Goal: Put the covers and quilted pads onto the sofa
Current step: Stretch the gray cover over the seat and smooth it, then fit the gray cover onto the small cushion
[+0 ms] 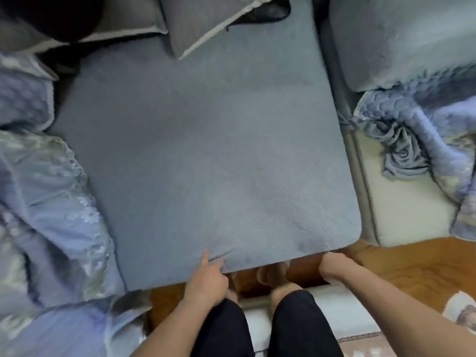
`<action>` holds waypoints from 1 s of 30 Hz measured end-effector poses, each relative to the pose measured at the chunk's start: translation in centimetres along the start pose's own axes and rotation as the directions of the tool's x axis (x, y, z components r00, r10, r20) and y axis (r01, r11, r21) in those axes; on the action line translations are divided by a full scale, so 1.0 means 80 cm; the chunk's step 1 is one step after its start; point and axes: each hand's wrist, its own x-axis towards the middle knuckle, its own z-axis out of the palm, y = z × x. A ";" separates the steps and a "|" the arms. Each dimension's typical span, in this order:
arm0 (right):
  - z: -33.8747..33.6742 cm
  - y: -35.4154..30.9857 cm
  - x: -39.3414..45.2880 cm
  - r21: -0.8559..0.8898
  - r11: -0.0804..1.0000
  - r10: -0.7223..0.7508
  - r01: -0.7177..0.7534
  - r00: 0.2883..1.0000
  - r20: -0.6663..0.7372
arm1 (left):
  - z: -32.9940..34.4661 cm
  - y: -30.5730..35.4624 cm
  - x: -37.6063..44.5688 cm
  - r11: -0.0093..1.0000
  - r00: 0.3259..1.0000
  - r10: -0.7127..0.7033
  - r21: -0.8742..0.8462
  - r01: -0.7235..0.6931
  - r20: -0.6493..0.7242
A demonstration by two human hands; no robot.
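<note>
The blue-grey quilted pad (206, 155) lies flat across the sofa seat, its front edge hanging over the seat front. It looks soft, limp and light, best taken along that hem. The left hand (206, 279) pinches the hem; the right hand (332, 264) reaches under it, fingers hidden. 2 crumpled covers (38, 189) lie at the sides.

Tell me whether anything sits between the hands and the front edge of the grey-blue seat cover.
Nothing visible does. The left hand already pinches the front edge of the grey-blue textured seat cover, and the right hand reaches under that edge, fingers hidden.
</note>
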 end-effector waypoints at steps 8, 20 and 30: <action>-0.173 -0.153 -0.153 0.416 0.885 -0.064 0.210 0.939 -0.338 | -0.013 -0.018 -0.172 0.852 0.980 -0.145 -0.521 0.052 -0.139; -0.200 -0.341 -0.266 0.464 0.853 -0.125 0.241 0.956 -0.267 | 0.065 -0.214 -0.339 -0.572 0.914 -0.356 -0.819 -0.047 0.196; -0.181 -0.620 -0.274 0.598 0.766 -0.114 0.235 0.966 -0.233 | -0.010 -0.435 -0.340 -0.572 0.949 -0.306 -0.811 -0.123 0.072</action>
